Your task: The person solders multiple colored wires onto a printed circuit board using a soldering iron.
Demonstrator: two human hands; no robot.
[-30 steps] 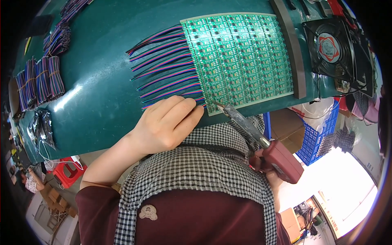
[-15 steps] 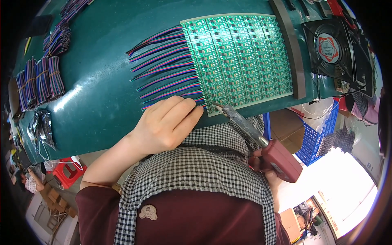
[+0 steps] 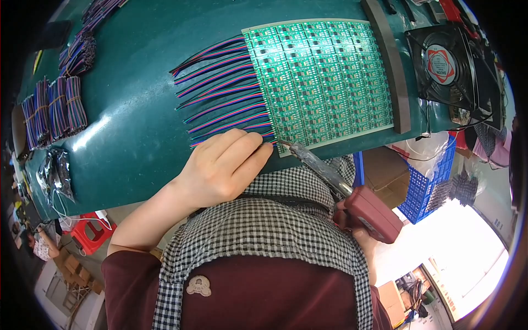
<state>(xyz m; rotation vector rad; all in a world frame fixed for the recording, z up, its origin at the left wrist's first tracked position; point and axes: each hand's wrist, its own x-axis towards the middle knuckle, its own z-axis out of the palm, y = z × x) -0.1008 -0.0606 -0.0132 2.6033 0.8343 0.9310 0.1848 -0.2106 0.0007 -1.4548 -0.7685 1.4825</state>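
A green panel of many small circuit boards lies on the green mat. Several thin multicoloured wires stick out from its left edge in rows. My left hand is closed, its fingertips pinching the nearest wires against the panel's lower left corner. In my right hand is a dark red soldering gun; most of that hand is hidden behind the gun's body. The long barrel slants up and left, its tip at the panel's lower left edge, close to my left fingertips.
A dark bar borders the panel on the right, with a black fan beyond it. Tied wire bundles lie at the far left, above a plastic bag. Below the table's edge are a blue crate and a red stool.
The soldering gun has shifted slightly left, bringing its tip nearer my left fingertips and the wire ends. My left hand has stayed in place.
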